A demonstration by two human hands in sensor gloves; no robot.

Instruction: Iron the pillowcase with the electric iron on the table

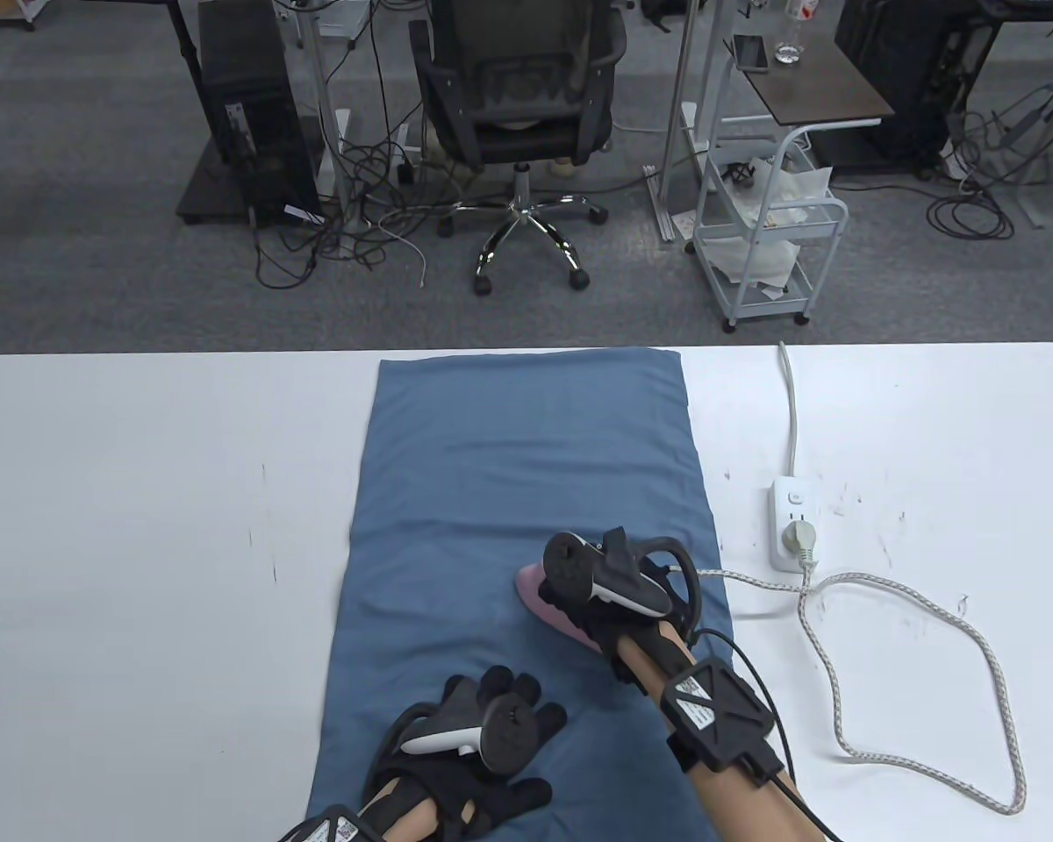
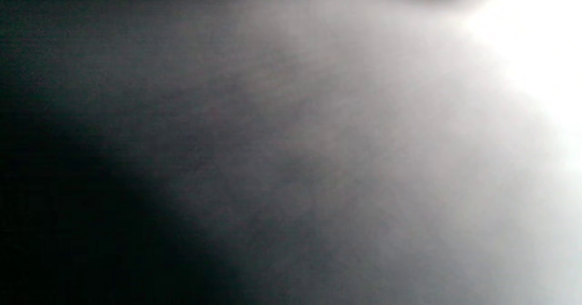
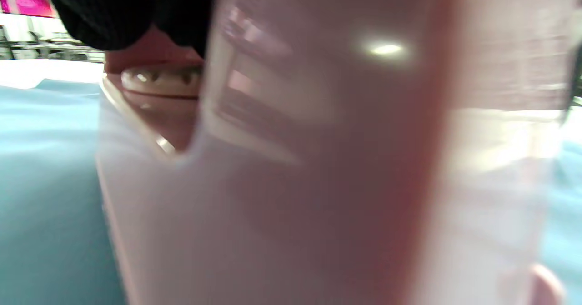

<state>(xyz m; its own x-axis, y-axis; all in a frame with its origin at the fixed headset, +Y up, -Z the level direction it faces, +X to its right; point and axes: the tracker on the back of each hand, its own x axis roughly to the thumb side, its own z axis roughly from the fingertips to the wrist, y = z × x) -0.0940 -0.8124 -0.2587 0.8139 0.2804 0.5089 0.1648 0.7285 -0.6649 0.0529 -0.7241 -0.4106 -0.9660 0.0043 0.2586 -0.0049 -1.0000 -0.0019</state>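
Note:
A blue pillowcase (image 1: 526,491) lies flat along the middle of the white table (image 1: 140,526). My right hand (image 1: 592,592) grips the handle of a pink electric iron (image 1: 540,596), which sits on the pillowcase's right half. The iron's pink body (image 3: 318,159) fills the right wrist view, with my gloved fingers (image 3: 113,9) at the top left. My left hand (image 1: 483,728) rests flat, fingers spread, on the pillowcase's near end, left of the iron. The left wrist view is a dark blur.
The iron's braided cord (image 1: 930,631) loops over the table's right side to a white power strip (image 1: 791,526). Beyond the far edge stand an office chair (image 1: 518,105) and a white cart (image 1: 768,237).

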